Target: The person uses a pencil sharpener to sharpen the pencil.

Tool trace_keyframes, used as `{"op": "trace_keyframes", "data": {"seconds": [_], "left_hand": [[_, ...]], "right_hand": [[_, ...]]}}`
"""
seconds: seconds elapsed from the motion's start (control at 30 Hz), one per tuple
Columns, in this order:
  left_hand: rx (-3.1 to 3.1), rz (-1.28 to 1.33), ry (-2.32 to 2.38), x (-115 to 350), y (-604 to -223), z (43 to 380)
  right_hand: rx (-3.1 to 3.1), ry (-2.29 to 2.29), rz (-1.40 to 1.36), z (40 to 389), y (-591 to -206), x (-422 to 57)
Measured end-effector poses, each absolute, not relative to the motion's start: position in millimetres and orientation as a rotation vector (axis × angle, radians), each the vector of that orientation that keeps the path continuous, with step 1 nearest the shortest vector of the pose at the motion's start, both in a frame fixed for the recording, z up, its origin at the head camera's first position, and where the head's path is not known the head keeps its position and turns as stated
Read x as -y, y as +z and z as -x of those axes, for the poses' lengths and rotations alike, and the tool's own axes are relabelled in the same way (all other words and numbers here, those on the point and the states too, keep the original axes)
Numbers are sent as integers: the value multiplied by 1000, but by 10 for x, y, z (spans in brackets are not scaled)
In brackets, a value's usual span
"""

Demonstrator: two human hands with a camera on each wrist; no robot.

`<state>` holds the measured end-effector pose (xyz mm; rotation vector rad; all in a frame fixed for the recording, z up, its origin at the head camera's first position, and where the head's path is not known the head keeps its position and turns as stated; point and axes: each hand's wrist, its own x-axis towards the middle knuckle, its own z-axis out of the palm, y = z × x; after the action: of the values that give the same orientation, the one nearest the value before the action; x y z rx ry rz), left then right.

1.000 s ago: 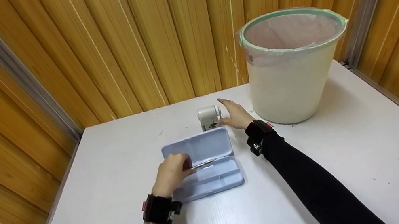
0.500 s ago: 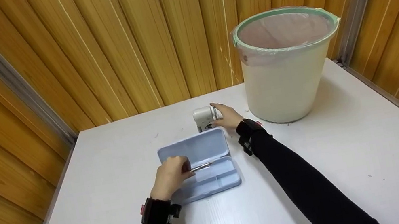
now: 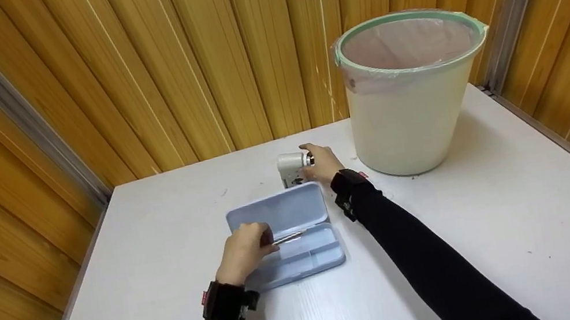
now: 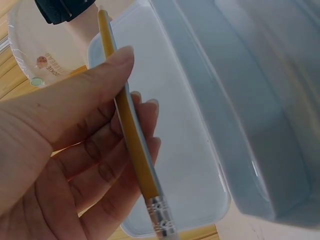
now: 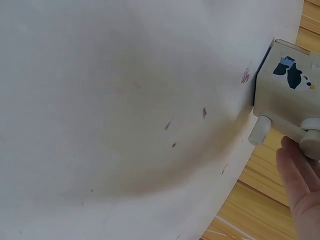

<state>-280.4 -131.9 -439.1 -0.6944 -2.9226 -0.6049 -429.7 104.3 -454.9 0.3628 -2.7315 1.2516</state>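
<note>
My left hand [image 3: 243, 252] pinches a yellow pencil [image 4: 136, 142] between thumb and fingers. Its silvery ferrule shows in the left wrist view. The hand is above an open light-blue pencil case [image 3: 277, 206], which has divided compartments and a raised lid. Behind the case stands a white pencil sharpener [image 3: 290, 162]. My right hand [image 3: 326, 164] grips the sharpener from its right side, thumb on the near side and a finger over the top. Close up in the right wrist view, the sharpener's crank handle [image 5: 259, 130] and dark sticker are visible; only part of that hand shows.
A large cream bin [image 3: 407, 121] with a green rim and a clear liner stands at the back right, near my right forearm. The white table [image 3: 162, 263] ends at wood-patterned walls [image 3: 220, 60] behind and at both sides.
My right hand has moved left, from beside the sharpener with spread fingers, and has taken hold of it. The left hand and its pencil stay over the case. The head view has shifted slightly.
</note>
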Motion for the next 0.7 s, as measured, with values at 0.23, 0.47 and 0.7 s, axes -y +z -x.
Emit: {"op": "trace_keyframes", "data": {"seconds": [0.23,0.47,0.7], "left_hand": [[2904,706,-600,1326,-4400,2800],[2891,719,-600,1332,-4405,2798],[2899,708,-590,1322,-4395,2808]], "right_hand": [[2707,1208,-367,4283,-4554,-1019],[2773,1123,-362,4304,-4532,-1097],[2772,1057,-370,4292,-4509,-1273]]}}
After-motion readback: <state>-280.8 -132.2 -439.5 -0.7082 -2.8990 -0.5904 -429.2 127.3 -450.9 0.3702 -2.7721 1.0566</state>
